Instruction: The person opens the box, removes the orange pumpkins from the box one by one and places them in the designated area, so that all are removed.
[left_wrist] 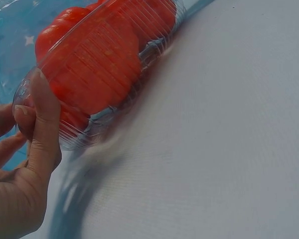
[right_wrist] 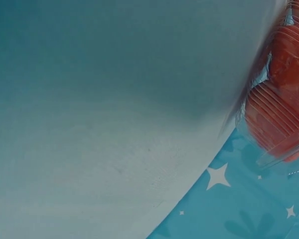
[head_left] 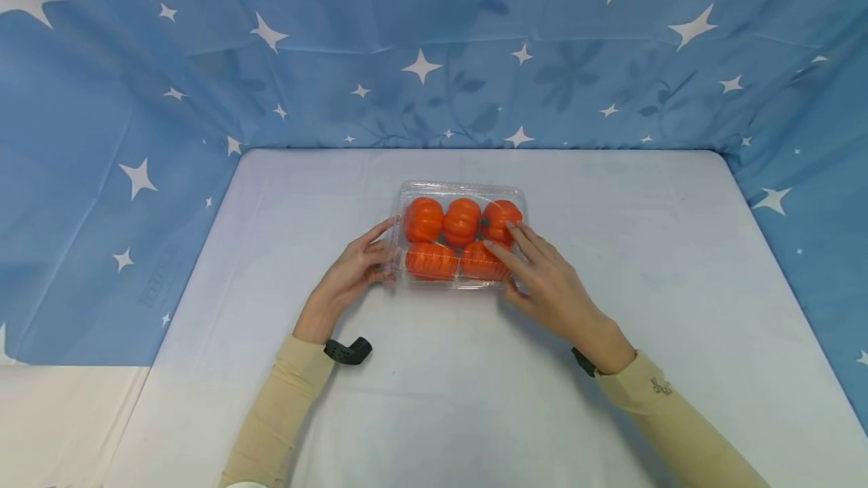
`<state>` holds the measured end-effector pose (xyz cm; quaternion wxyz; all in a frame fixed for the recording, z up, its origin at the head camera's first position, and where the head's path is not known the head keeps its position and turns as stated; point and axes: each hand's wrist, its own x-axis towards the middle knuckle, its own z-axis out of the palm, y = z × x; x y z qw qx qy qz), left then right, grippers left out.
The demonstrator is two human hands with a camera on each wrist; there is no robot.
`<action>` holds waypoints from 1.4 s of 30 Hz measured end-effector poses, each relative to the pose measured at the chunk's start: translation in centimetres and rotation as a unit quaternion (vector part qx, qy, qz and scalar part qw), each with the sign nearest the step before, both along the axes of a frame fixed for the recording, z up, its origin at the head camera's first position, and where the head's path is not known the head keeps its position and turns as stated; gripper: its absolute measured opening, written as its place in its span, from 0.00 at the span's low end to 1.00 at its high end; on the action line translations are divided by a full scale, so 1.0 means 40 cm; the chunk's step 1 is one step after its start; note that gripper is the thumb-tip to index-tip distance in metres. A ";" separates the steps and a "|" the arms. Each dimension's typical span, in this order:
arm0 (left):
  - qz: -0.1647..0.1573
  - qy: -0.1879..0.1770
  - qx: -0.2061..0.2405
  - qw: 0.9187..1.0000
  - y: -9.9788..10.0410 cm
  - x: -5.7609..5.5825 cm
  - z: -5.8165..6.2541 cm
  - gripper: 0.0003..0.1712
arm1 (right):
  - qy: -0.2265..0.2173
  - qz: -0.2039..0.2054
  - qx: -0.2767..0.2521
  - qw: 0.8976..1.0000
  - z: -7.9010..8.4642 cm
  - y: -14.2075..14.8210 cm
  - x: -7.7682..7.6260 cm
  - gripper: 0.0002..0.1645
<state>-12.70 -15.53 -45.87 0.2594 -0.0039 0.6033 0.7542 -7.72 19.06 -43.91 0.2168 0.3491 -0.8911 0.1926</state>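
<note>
A clear plastic box (head_left: pixel 441 286) with a lid sits mid-table, its long side toward me. Inside lie several small ribbed orange pumpkins (head_left: pixel 463 221), some showing green stems. My left hand (head_left: pixel 347 273) grips the box's left end; in the left wrist view its thumb (left_wrist: pixel 44 99) presses the ridged wall, with other fingers behind. Over the near right part of the box is my right hand (head_left: pixel 552 288), fingertips on the top and thumb at the front corner. The right wrist view shows the box's ridged side and pumpkins (right_wrist: pixel 274 117), with that hand almost wholly out of frame.
A white cloth covers the table (head_left: pixel 434 398). Blue curtain fabric with white stars (head_left: pixel 434 96) hangs along the back and both sides. Dark bands (head_left: pixel 349 351) circle both wrists, below tan sleeves (head_left: pixel 274 413).
</note>
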 end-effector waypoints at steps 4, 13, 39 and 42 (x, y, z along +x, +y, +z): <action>-0.002 0.003 0.000 1.000 0.000 0.001 0.000 0.38 | 0.010 -0.010 0.001 1.000 -0.002 0.001 0.002 0.42; 0.004 -0.002 0.006 1.000 0.002 0.002 0.000 0.38 | -0.026 -0.057 0.004 0.998 0.007 0.005 0.014 0.40; 0.020 0.004 0.010 1.000 0.004 0.006 0.004 0.39 | -0.123 -0.011 0.062 0.990 0.047 0.019 0.022 0.48; 0.020 0.002 0.016 1.000 0.008 0.006 0.006 0.39 | -0.105 -0.019 0.050 0.993 0.048 0.022 0.021 0.47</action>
